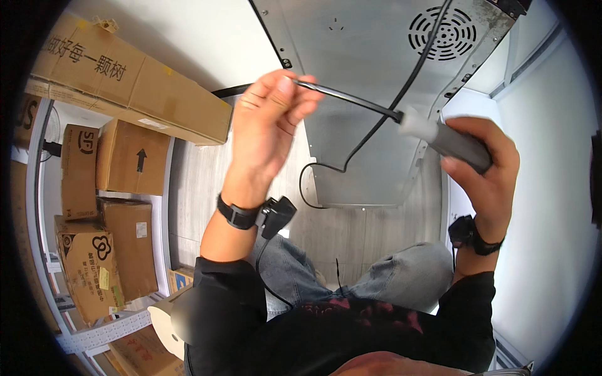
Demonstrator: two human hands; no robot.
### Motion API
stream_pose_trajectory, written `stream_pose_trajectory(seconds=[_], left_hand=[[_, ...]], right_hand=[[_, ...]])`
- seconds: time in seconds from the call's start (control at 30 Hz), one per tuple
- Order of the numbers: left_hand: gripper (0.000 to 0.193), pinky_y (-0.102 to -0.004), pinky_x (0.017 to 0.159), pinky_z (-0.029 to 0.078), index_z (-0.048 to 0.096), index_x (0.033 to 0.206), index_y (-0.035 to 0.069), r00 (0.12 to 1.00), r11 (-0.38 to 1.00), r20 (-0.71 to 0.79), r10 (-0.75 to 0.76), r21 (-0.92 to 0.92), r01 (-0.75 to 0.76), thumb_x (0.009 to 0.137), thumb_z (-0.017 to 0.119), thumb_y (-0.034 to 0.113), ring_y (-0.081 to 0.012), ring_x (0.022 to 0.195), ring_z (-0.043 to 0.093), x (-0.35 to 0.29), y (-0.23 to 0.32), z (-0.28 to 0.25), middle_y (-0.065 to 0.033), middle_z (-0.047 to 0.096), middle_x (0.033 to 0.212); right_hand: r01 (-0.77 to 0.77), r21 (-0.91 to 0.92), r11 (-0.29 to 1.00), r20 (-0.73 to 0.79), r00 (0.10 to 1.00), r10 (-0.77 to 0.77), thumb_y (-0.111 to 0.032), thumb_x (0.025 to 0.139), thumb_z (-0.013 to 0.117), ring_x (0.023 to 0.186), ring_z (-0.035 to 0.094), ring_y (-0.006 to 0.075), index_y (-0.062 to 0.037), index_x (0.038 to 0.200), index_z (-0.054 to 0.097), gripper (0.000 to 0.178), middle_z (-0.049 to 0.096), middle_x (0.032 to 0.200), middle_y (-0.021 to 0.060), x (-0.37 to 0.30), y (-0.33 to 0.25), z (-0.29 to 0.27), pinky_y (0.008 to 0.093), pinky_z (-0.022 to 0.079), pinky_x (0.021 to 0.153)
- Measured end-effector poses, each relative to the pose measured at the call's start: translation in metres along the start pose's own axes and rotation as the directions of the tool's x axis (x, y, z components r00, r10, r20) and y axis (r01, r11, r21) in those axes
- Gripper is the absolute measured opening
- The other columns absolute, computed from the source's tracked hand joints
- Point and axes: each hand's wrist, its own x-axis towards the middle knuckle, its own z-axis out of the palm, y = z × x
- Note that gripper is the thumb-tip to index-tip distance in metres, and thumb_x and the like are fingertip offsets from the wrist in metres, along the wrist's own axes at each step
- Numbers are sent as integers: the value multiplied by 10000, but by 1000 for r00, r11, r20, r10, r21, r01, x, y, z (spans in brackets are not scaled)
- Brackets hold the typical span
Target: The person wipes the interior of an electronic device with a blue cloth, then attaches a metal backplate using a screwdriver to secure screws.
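A screwdriver (357,100) with a long dark metal shaft and a grey and white handle spans the space between my hands, in front of a metal appliance panel (351,53). My right hand (492,166) is closed around the handle at its thick end. At the other end, my left hand (266,116) pinches the tip of the shaft between thumb and fingers. Whether a small part also sits in that pinch is hidden. A black cable (411,78) hangs down the panel, passing behind the shaft and curling near the panel's lower edge.
On the left a metal shelf (103,332) holds several cardboard boxes (135,156). A long carton (141,84) juts from its top toward my left hand. The panel has a round vent (443,34) at upper right. A white wall (545,188) stands close on the right.
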Motion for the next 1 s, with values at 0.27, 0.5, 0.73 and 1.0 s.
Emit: stream_pose_trajectory(seconds=[0.27, 0.5, 0.73, 1.0], left_hand=[[153, -283, 823, 580, 603, 1007, 0, 976, 976, -121, -179, -148, 161, 971, 542, 136, -210, 886, 684, 16, 8, -90, -132, 672, 984], [165, -252, 731, 558, 587, 1017, 24, 862, 889, -220, -457, -136, 436, 977, 547, 179, -150, 786, 637, 12, -64, -127, -87, 649, 936], [221, -296, 877, 519, 585, 1054, 31, 837, 866, -230, -497, -62, 497, 994, 515, 232, -201, 988, 619, 7, -90, -125, -94, 644, 1047], [254, -348, 996, 461, 565, 1108, 3, 870, 893, -204, -449, -57, 447, 1001, 488, 220, -248, 1126, 564, 13, -106, -123, -136, 595, 1186]], right_hand=[[-175, -122, 977, 1, 984, 176, -120, 739, 720, 698, 666, 275, -77, 1001, 630, 280, 667, 819, 128, 20, -33, 94, 332, 507, 644], [-360, 128, 924, -187, 906, 379, -71, 756, 719, 678, 624, 200, -28, 1085, 528, 382, 621, 776, 114, -68, 52, 189, 304, 477, 633], [-337, 161, 928, -279, 886, 370, -17, 773, 708, 751, 627, 178, -16, 1071, 522, 352, 615, 867, 120, -104, 63, 223, 289, 491, 680], [-299, 184, 936, -359, 866, 347, -22, 786, 708, 795, 628, 196, 5, 1128, 483, 410, 581, 955, 132, -123, 63, 266, 308, 505, 698]])
